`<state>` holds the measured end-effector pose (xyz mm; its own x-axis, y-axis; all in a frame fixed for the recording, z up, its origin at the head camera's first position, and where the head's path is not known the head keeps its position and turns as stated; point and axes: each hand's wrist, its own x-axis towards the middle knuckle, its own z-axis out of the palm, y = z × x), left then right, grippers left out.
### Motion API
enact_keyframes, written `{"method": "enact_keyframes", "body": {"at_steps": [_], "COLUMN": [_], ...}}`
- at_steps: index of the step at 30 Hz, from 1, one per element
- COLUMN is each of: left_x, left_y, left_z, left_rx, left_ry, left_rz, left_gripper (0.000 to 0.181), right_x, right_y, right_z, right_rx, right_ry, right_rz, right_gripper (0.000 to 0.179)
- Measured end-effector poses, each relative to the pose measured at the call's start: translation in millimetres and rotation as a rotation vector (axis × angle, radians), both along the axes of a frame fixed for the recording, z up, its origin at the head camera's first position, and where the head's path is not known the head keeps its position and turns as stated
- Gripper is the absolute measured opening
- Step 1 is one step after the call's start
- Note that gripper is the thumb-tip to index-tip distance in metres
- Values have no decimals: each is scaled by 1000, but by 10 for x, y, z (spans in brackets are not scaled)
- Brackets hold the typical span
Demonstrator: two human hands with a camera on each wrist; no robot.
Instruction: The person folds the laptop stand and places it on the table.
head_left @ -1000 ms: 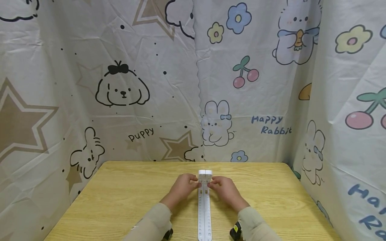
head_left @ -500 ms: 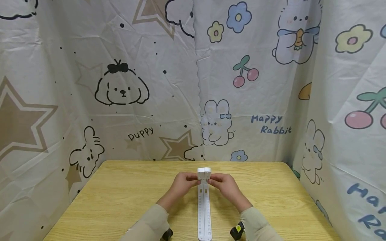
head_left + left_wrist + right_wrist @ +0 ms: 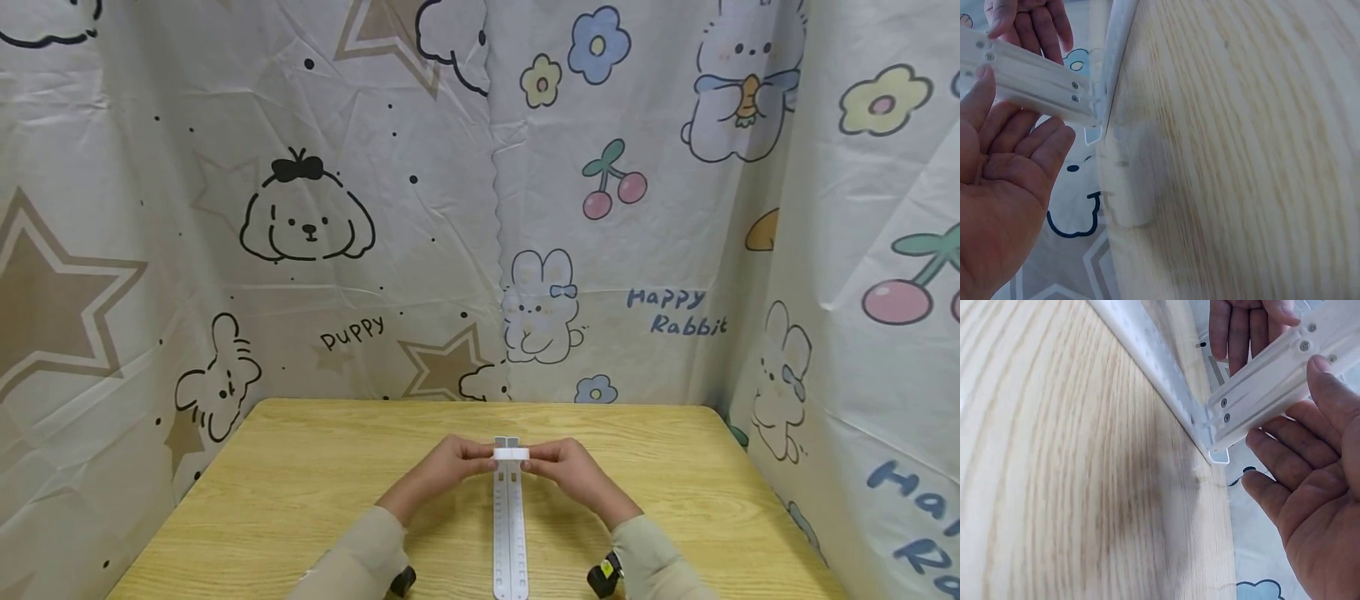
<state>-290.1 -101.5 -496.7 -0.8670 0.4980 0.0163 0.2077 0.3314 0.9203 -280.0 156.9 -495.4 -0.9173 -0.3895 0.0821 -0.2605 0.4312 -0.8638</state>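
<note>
A white folding stand (image 3: 510, 533) lies lengthwise on the table, its long base made of two notched strips side by side. At its far end a hinged arm (image 3: 1035, 78) with small screws rises at an angle from the base. My left hand (image 3: 450, 467) pinches this arm from the left, thumb on one face and fingers behind. From the right, my right hand (image 3: 573, 471) pinches it in the same way, thumb (image 3: 1329, 387) near the screws. Grey pads (image 3: 506, 442) show at the arm's far top. The base's near end reaches the bottom of the head view.
The wooden table (image 3: 315, 467) has its far edge just beyond the stand. A printed curtain (image 3: 427, 208) hangs behind it and along both sides. Black wrist cameras (image 3: 604, 575) sit below the sleeves.
The stand's raised arm has tipped toward me, and its white end sits lower in view with grey pads showing behind it. Both hands have moved with it, keeping their grip.
</note>
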Motion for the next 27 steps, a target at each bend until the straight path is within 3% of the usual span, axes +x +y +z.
{"method": "enact_keyframes", "body": {"at_steps": [5, 15, 22, 27], "left_x": [28, 116, 134, 142], "left_y": [-28, -6, 18, 47], "left_z": [10, -52, -103, -133], "left_rx": [-31, -131, -206, -234], "left_ry": [6, 91, 151, 182], "left_rz": [-57, -30, -34, -45], "left_gripper": [42, 40, 43, 48], "right_x": [22, 96, 130, 153], "right_y": [53, 94, 67, 47], "right_z": [-19, -93, -132, -162], "right_rx": [23, 89, 170, 222], "right_ry": [-4, 52, 159, 188], "right_rz": [62, 116, 147, 139], "right_gripper": [38, 45, 46, 49]}}
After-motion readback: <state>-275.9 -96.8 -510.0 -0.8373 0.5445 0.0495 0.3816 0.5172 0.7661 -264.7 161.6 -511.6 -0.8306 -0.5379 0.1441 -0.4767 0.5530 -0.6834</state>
